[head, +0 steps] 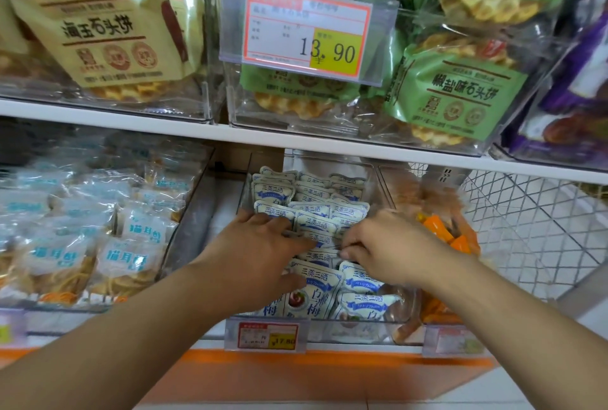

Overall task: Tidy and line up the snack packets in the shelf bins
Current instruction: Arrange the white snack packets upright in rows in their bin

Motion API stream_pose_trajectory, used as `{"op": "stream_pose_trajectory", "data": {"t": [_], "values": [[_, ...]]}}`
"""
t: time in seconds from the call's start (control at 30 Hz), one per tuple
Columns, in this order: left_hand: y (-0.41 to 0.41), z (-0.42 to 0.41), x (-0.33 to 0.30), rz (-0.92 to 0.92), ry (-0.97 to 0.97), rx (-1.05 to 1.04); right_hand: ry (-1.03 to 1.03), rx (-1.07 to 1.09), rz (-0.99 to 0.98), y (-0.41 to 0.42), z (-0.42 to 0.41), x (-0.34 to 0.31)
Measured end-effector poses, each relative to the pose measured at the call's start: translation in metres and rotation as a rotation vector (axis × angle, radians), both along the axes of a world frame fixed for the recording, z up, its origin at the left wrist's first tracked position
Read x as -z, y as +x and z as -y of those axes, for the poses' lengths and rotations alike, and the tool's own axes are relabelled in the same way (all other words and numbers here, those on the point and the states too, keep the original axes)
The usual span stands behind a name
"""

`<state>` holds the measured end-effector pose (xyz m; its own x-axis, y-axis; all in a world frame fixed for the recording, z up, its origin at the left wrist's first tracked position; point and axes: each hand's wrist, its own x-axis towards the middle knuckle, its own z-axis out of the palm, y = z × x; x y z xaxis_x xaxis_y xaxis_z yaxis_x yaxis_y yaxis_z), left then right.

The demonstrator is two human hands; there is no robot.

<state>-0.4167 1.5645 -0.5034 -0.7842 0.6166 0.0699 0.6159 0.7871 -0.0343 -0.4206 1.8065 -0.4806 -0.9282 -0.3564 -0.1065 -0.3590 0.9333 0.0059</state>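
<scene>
A clear plastic bin (375, 176) on the lower shelf holds several small white-and-blue snack packets (316, 222) standing in rows. My left hand (260, 245) lies on the left rows, its fingers reaching across the packets and its thumb against a front packet (317, 288). My right hand (385, 242) is over the middle of the bin, its fingertips pinching the top edge of one packet (324, 256). The packets under both hands are hidden.
Left bin holds pale blue snack bags (131, 255); right bin holds orange packets (441, 232). A white wire basket (533, 222) sits at far right. The upper shelf (296, 136) carries beige and green biscuit bags and a price tag (309, 28). Another price tag (268, 335) hangs below.
</scene>
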Motion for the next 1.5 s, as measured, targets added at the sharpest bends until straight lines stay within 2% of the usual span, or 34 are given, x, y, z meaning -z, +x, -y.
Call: {"op": "stream_pose_trajectory", "data": {"t": [0.1,0.33,0.57,0.77,0.9,1.03,1.3,1.5], "values": [[-0.001,-0.008,0.001,-0.002,-0.006,-0.040,0.076,-0.035,-0.111,0.002,-0.007,0.006],[-0.003,-0.017,0.003,-0.026,-0.024,-0.103,0.089,-0.048,-0.063,-0.002,-0.010,0.012],[-0.001,-0.025,0.005,-0.057,-0.024,-0.141,0.274,-0.062,-0.210,0.000,-0.016,0.004],[-0.001,-0.027,0.012,-0.025,0.065,-0.069,0.129,-0.032,-0.062,0.003,-0.014,0.005],[-0.002,-0.030,0.014,0.015,0.034,-0.016,0.126,-0.042,-0.009,0.003,-0.012,-0.002],[-0.005,-0.034,0.018,0.007,-0.003,-0.041,0.141,-0.006,-0.093,-0.001,-0.009,0.006],[-0.007,-0.035,0.025,-0.070,0.056,-0.102,0.186,0.038,-0.209,-0.002,-0.007,0.008],[-0.009,-0.031,0.025,-0.027,0.043,-0.071,-0.092,0.083,0.051,0.014,-0.018,-0.011]]}}
